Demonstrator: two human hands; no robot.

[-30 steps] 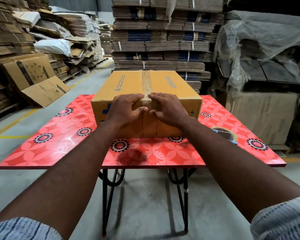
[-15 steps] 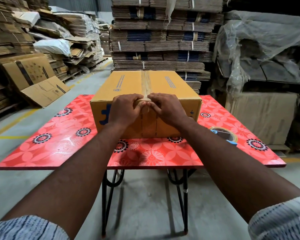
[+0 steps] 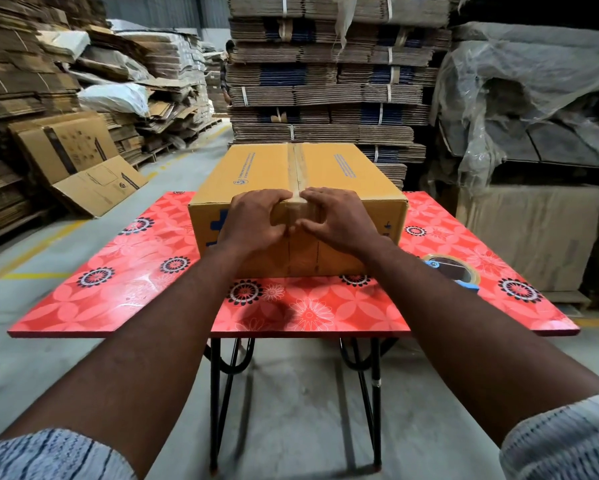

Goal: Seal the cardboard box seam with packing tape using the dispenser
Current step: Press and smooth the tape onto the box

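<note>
Red floral table (image 3: 125,299) on black metal legs, grey concrete floor with yellow lines. Warehouse room: strapped stacks of flat cardboard (image 3: 325,81) behind the table, loose flattened cartons (image 3: 80,161) leaning at left, plastic-wrapped pallets (image 3: 526,109) at right.

Box (image 3: 256,168) sits mid-table, closed, long axis running away from the camera. Tape (image 3: 297,168) runs along the top centre seam and folds over the near edge onto the front face.

Left hand (image 3: 253,220) lies flat on the near top edge and front face, just left of the seam, fingers curled over the edge, thumb toward the tape end. Not gripping anything, just pressing on cardboard.

Right hand (image 3: 339,218) mirrors it just right of the seam, fingers spread, fingertips at the tape where it turns over the edge, thumb low on the front face. Palm down, pressing, nothing grasped. The two hands are close, tape strip between them.

Dispenser (image 3: 454,271), blue with a tape roll, lies on the table right of the box, near the right forearm, untouched.
</note>
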